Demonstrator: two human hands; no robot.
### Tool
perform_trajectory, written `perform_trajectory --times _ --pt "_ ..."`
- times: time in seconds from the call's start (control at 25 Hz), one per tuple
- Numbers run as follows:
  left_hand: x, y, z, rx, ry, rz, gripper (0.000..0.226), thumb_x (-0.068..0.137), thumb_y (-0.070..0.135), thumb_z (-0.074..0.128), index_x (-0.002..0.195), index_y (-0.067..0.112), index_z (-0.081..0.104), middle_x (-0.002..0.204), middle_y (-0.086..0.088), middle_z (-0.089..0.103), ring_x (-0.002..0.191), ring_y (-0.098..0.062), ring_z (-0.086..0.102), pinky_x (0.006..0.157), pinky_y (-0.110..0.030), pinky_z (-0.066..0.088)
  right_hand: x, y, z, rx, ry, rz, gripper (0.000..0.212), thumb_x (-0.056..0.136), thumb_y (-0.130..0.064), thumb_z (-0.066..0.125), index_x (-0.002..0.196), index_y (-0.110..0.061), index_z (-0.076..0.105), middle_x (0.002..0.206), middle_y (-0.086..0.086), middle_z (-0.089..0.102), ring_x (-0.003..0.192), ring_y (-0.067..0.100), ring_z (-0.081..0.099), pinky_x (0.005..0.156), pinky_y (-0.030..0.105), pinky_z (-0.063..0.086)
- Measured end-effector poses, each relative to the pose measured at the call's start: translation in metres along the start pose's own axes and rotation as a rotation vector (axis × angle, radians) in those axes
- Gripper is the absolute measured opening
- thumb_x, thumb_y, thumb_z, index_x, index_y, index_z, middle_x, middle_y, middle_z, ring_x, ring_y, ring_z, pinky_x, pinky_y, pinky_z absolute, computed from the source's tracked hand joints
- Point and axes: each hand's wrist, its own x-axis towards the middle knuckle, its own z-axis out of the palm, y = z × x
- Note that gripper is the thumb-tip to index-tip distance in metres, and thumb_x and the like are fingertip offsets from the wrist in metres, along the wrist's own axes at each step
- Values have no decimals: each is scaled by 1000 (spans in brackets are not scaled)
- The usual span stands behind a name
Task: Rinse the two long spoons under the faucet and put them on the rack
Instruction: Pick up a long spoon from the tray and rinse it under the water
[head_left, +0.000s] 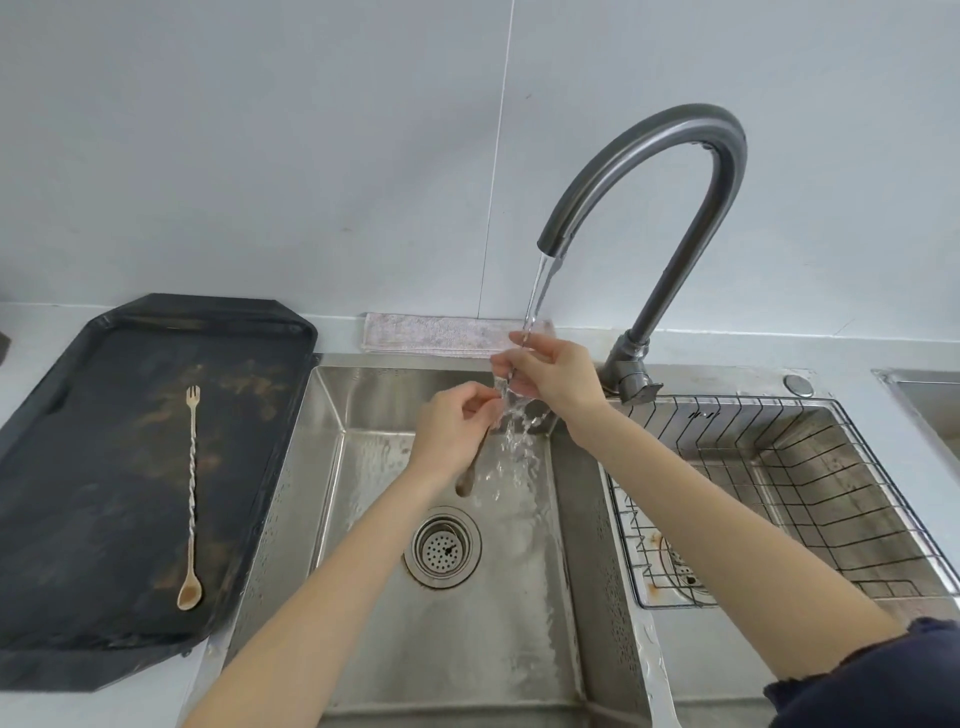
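My left hand and the running water hide most of the held spoon; its bowl is blurred. My view cuts off the right sleeve.

A kitchen, by every sign — a stainless steel double sink set into a pale counter, a tall gooseneck faucet running water, a wire dish rack in the right basin, and a folded dishcloth (against the plain wall).
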Motion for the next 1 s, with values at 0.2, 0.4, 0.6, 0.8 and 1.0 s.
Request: perform_trajectory --times 0.2,0.4,0.6,0.8,1.0 --pt "-3 13 -10 -238 -164 -33 20 88 10 56 104 21 61 72 4 66 50 8 60 57 -5 48 -2 16 -7 -172 65 -19 53 87 -11 62 135 -17 41 97 17 72 63 15 64 64 20 59" --pt "0 23 -21 -362 -282 -116 20 90 17 54 81 28 68 77 8 68 64 3 64 72 -20 46 -2 30 2 -142 16 18 18 91 -19 54 85 -18 72 70 3 67 78 24 67 84 43 58" --pt "14 25 -26 -398 -283 -157 18 93 14 48 90 20 65 84 8 67 75 1 64 68 -14 45 -15 43 6 -107 -101 -6 30 93 -3 38 96 -14 66 85 9 69 79 21 69 80 30 57" --pt "26 29 -19 -158 -221 -73 22 87 27 59 101 13 67 75 11 64 53 14 59 52 -4 44 -16 62 2 -223 -36 -65 18 91 -12 55 96 -4 70 63 -2 65 57 11 61 76 31 54" --pt "36 39 -13 -143 -106 -31 22 85 27 61 99 14 70 74 7 62 59 5 54 62 -14 38 -20 71 -3 -451 27 -109 17 86 -23 64 91 -10 72 64 -7 56 58 0 50 62 10 40"
